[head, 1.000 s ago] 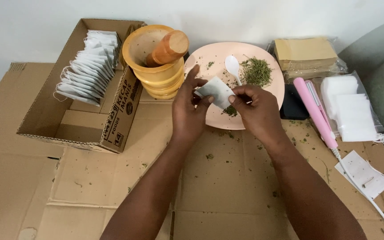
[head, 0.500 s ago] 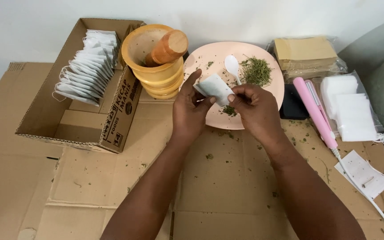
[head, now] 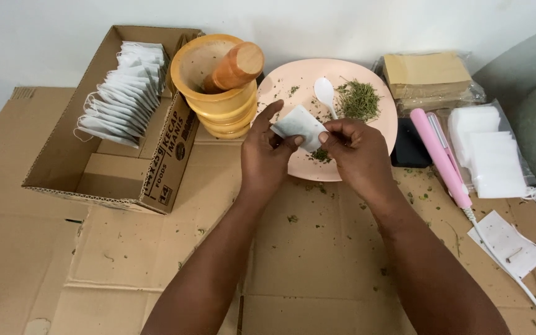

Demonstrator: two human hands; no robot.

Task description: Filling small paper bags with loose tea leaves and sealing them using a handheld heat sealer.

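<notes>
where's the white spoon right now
In the head view, the white spoon lies on the pink plate, just left of the dried herb pile and above the held tea bag.

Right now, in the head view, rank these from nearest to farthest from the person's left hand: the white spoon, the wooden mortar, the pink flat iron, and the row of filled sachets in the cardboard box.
Measured from the left hand:
1. White spoon, up and to the right, on the pink plate.
2. Wooden mortar, up and to the left; close to the spoon's rank.
3. Row of filled sachets, far left, in the cardboard box.
4. Pink flat iron, far right.
</notes>
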